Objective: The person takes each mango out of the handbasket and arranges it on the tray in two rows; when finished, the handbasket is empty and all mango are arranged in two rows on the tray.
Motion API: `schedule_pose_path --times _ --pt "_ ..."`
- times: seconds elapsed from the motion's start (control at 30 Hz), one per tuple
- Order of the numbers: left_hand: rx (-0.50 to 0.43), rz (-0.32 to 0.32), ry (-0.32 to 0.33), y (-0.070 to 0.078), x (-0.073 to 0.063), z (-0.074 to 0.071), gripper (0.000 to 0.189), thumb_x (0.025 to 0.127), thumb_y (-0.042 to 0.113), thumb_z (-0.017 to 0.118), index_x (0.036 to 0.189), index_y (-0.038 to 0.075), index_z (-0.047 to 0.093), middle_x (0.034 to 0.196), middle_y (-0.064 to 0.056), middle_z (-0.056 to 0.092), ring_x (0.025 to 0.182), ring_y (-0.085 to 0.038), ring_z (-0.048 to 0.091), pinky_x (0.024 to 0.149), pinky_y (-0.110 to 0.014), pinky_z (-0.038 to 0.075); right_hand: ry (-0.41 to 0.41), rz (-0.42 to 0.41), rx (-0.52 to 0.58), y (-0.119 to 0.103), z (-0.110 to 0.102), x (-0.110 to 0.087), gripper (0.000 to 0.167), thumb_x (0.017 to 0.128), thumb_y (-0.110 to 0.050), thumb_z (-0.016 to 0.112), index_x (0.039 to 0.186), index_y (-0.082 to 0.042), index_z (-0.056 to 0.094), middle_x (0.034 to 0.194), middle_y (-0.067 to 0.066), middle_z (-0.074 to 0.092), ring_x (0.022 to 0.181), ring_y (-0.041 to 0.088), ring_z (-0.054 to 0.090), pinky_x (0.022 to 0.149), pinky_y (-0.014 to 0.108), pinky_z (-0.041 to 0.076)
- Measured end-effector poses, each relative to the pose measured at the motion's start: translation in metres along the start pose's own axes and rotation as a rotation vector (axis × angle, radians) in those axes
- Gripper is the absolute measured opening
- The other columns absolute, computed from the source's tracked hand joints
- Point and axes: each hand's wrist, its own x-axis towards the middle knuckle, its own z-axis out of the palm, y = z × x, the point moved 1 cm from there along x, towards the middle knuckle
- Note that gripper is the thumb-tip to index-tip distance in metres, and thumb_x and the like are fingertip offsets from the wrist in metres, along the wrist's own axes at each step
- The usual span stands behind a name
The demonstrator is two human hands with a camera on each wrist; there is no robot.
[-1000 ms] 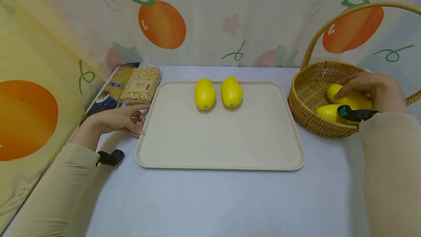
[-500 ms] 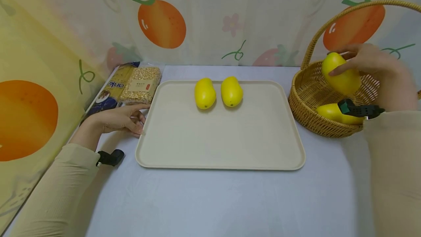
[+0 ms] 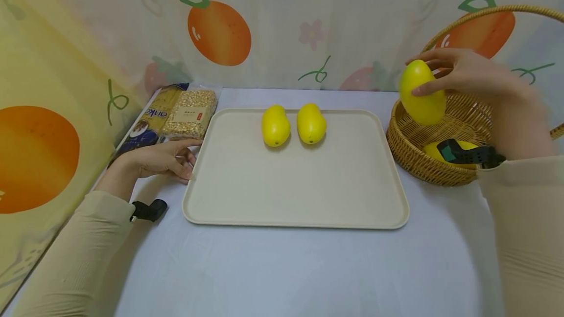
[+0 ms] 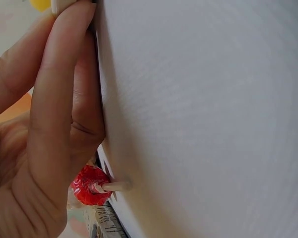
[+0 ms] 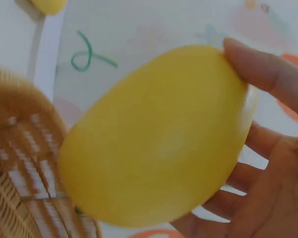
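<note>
tray (image 3: 295, 185): centre | basket (image 3: 407, 158): right | packets (image 3: 190, 114): left | two fruits (image 3: 311, 124): tray's rear

Head view: soft, even light, with faint shadows on the white tablecloth (image 3: 282, 273) beside both sleeves (image 3: 77, 253); the right forearm (image 3: 524, 121) is smeared. Right wrist view: the yellow fruit (image 5: 159, 139) and basket (image 5: 20, 153) look blurred. Left wrist view: dimmer, greyish

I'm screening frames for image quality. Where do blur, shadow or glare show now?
Head: the right hand blurs toward the wrist, the tray looks crisp, and the left sleeve casts a soft shadow on the table; left wrist: a soft shadow beside the left hand; right wrist: the basket is smeared, the fruit carries a pale sheen.
</note>
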Motion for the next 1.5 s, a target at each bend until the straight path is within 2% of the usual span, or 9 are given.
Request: schedule_pose_path --times 0.1,0.33,0.5,0.67,0.83,0.93,1.07,1.17,1.5 --pt "0.002 0.001 0.002 -0.001 0.002 0.000 0.103 0.084 0.000 0.072 0.161 0.013 0.003 0.108 -0.007 0.045 0.085 -0.008 0.055 0.077 -0.024 0.059 -0.013 -0.018 0.052 -0.010 0.008 0.001 0.068 0.091 -0.035 0.070 0.150 -0.025 0.039 0.128 -0.013 0.046 0.101 0.004 0.056 0.077 0.012 0.052" --pt "0.004 0.004 -0.001 -0.001 0.003 0.000 0.102 0.085 0.001 0.071 0.161 0.014 0.004 0.109 -0.007 0.045 0.086 -0.009 0.055 0.077 -0.024 0.059 -0.054 -0.024 0.176 -0.030 0.032 0.001 0.061 0.093 -0.036 0.068 0.144 -0.021 0.038 0.129 -0.004 0.046 0.100 0.008 0.062 0.080 0.016 0.058" --pt "0.002 0.002 0.002 0.000 0.003 0.000 0.103 0.085 0.000 0.071 0.161 0.015 0.004 0.109 -0.007 0.044 0.085 -0.009 0.055 0.077 -0.024 0.058 -0.066 -0.032 0.256 -0.042 0.049 0.006 0.061 0.093 -0.037 0.067 0.143 -0.021 0.037 0.132 0.001 0.045 0.105 0.014 0.060 0.081 0.021 0.059" --pt "0.002 0.004 0.001 0.000 0.003 0.000 0.103 0.085 0.000 0.071 0.161 0.014 0.003 0.109 -0.007 0.044 0.085 -0.008 0.055 0.077 -0.024 0.058 -0.096 -0.015 0.269 -0.054 0.066 0.013 0.060 0.093 -0.042 0.066 0.142 -0.022 0.037 0.142 0.007 0.044 0.117 0.020 0.052 0.084 0.026 0.056" --pt "0.002 0.009 0.002 0.001 0.002 0.001 0.103 0.084 0.000 0.071 0.161 0.014 0.004 0.109 -0.008 0.044 0.085 -0.009 0.054 0.077 -0.024 0.058 -0.134 -0.043 0.283 -0.066 0.086 0.016 0.049 0.092 -0.041 0.066 0.134 -0.027 0.044 0.137 0.004 0.045 0.122 0.025 0.048 0.086 0.034 0.054" --pt "-0.001 0.012 0.003 0.001 0.002 0.001 0.103 0.084 -0.001 0.071 0.161 0.014 0.004 0.109 -0.008 0.044 0.085 -0.009 0.054 0.077 -0.024 0.058 -0.149 -0.040 0.295 -0.072 0.100 0.018 0.050 0.093 -0.041 0.066 0.132 -0.021 0.042 0.138 0.007 0.044 0.123 0.028 0.048 0.084 0.034 0.054" --pt "-0.002 0.008 0.007 0.001 0.002 0.001 0.102 0.084 -0.001 0.071 0.160 0.013 0.005 0.110 -0.008 0.043 0.086 -0.010 0.054 0.076 -0.024 0.058 -0.181 -0.030 0.304 -0.079 0.115 0.021 0.059 0.093 -0.040 0.064 0.137 -0.010 0.037 0.144 0.014 0.042 0.126 0.032 0.049 0.084 0.035 0.057" --pt "-0.002 0.001 0.010 0.002 0.002 0.002 0.102 0.084 -0.002 0.071 0.160 0.013 0.005 0.110 -0.008 0.043 0.086 -0.010 0.054 0.076 -0.024 0.058 -0.211 -0.023 0.308 -0.083 0.125 0.023 0.064 0.093 -0.041 0.064 0.140 -0.008 0.034 0.146 0.015 0.041 0.126 0.033 0.050 0.083 0.036 0.058" --pt "-0.003 0.005 0.001 0.003 0.003 0.002 0.103 0.084 -0.001 0.071 0.161 0.013 0.003 0.109 -0.008 0.045 0.085 -0.010 0.055 0.076 -0.024 0.058 -0.308 -0.050 0.356 -0.092 0.159 0.027 0.055 0.095 -0.041 0.061 0.138 -0.017 0.036 0.139 0.015 0.049 0.120 0.031 0.054 0.081 0.040 0.061"
